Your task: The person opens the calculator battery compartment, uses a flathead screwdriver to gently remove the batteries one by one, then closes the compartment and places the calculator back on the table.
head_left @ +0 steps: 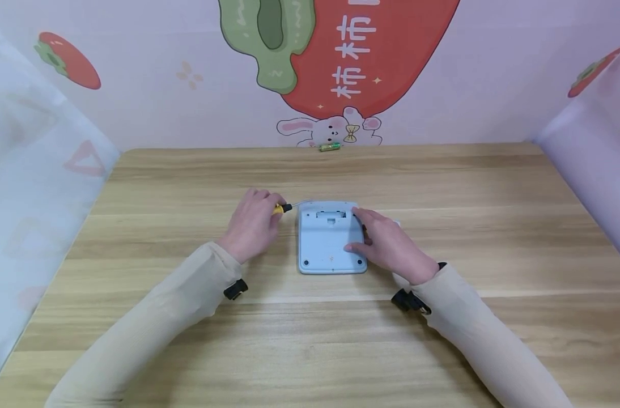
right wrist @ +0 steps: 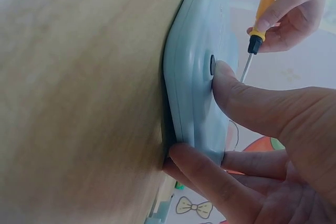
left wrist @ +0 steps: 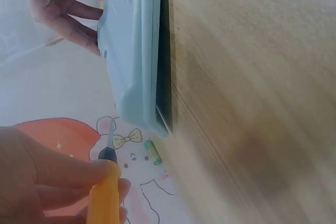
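Note:
A light-blue calculator (head_left: 330, 243) lies back side up on the wooden table, with round dark feet and an uncovered battery slot (head_left: 331, 215) near its far edge. My right hand (head_left: 391, 246) grips its right side, thumb on the back by a foot and fingers along the edge. Between thumb and fingers, my left hand (head_left: 254, 221) holds a screwdriver (left wrist: 105, 198) with a yellow handle and black collar. Its thin metal shaft (right wrist: 245, 68) points at the calculator's far left corner, overlapping that edge in the head view.
A green battery (head_left: 330, 147) lies at the table's back edge, by the printed cloth backdrop (head_left: 162, 113). Past my right hand shows part of a pale-blue piece (head_left: 397, 223), mostly hidden. Cloth sheets hang along both sides of the table (head_left: 310, 351).

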`<state>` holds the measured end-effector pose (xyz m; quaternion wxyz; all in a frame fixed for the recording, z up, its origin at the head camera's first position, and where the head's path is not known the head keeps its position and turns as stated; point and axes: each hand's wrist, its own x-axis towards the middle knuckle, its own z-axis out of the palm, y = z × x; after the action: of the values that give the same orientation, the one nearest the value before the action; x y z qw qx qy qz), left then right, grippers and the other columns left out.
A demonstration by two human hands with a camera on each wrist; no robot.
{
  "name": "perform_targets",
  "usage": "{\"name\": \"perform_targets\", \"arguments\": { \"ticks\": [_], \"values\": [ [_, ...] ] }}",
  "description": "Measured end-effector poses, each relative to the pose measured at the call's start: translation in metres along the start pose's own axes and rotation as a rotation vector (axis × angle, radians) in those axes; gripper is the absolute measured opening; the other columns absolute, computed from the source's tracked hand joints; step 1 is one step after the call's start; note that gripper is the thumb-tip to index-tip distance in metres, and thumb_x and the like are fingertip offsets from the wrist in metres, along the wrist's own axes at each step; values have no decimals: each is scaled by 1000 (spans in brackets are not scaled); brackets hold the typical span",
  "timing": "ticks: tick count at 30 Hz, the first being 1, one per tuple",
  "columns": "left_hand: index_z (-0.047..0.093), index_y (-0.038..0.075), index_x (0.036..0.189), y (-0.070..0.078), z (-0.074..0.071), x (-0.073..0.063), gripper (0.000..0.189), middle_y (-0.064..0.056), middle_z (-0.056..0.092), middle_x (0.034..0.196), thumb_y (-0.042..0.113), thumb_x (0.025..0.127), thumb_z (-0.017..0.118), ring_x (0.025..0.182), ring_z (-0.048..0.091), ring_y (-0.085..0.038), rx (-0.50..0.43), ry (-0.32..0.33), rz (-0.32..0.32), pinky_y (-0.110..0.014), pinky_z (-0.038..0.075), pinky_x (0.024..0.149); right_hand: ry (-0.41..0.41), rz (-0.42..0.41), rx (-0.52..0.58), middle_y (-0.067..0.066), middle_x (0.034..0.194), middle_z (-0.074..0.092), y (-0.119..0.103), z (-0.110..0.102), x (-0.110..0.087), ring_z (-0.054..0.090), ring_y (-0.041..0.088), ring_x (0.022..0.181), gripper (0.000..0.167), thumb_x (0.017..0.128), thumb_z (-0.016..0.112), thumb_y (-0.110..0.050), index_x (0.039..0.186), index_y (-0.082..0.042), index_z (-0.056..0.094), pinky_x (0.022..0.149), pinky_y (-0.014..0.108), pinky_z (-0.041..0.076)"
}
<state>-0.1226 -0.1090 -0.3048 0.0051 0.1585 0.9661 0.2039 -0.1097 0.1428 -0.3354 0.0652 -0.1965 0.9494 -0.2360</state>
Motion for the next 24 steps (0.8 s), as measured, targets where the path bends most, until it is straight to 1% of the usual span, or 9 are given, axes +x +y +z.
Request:
{"name": "perform_targets", "arguments": {
  "ticks": [3,7,10,15,17,20,22,24],
  "values": [
    [63,-1,116,-1,0,-1,25,-17,63,113,3,91,58,103,51,-32,-16,-6,-27,-42,45,89,6,-3,-3,25,139,48,1,1,-1,61,28,104,78,82,77,-21,142,8,36,100,45,45],
    [62,-1,118,-3,0,-1,27,-17,62,112,4,92,59,102,53,-31,-20,-12,-50,-42,48,84,11,-8,-4,25,139,49,2,1,-1,61,27,101,78,82,77,-21,142,7,37,99,45,45],
    [61,0,120,-3,1,-2,28,-16,62,110,4,92,59,100,55,-31,-18,-3,-49,-42,50,80,9,-4,-1,25,139,49,2,1,-1,61,28,105,78,82,77,-21,142,7,37,100,45,45],
    [59,0,121,-3,0,-2,30,-17,63,109,4,91,59,96,59,-31,-10,3,-40,-43,52,76,5,0,2,25,138,49,1,0,-1,61,29,105,78,82,77,-21,142,7,37,99,45,46],
    [58,0,122,-3,0,-2,32,-18,63,110,4,91,60,94,60,-30,-8,-5,-44,-42,52,75,4,1,1,25,138,49,1,0,-1,60,29,107,78,82,77,-21,142,7,37,100,45,45],
    [56,-1,124,-4,0,-2,34,-18,63,108,6,91,60,87,59,-28,-9,-26,-56,-40,52,72,-1,6,4,25,139,48,1,0,-1,59,30,112,78,82,77,-21,142,7,36,101,46,44],
    [55,-2,125,-5,-1,-2,35,-18,63,104,6,91,61,82,58,-27,-9,-38,-59,-38,51,70,-5,9,5,25,140,48,1,0,-1,57,32,116,77,82,76,-21,143,7,36,102,46,43],
    [55,-3,124,-6,0,-2,36,-16,63,97,6,90,61,77,56,-26,-12,-47,-57,-37,49,66,-9,12,9,25,140,47,1,0,-1,56,33,119,77,82,76,-20,143,7,36,103,46,42]
  ]
}}
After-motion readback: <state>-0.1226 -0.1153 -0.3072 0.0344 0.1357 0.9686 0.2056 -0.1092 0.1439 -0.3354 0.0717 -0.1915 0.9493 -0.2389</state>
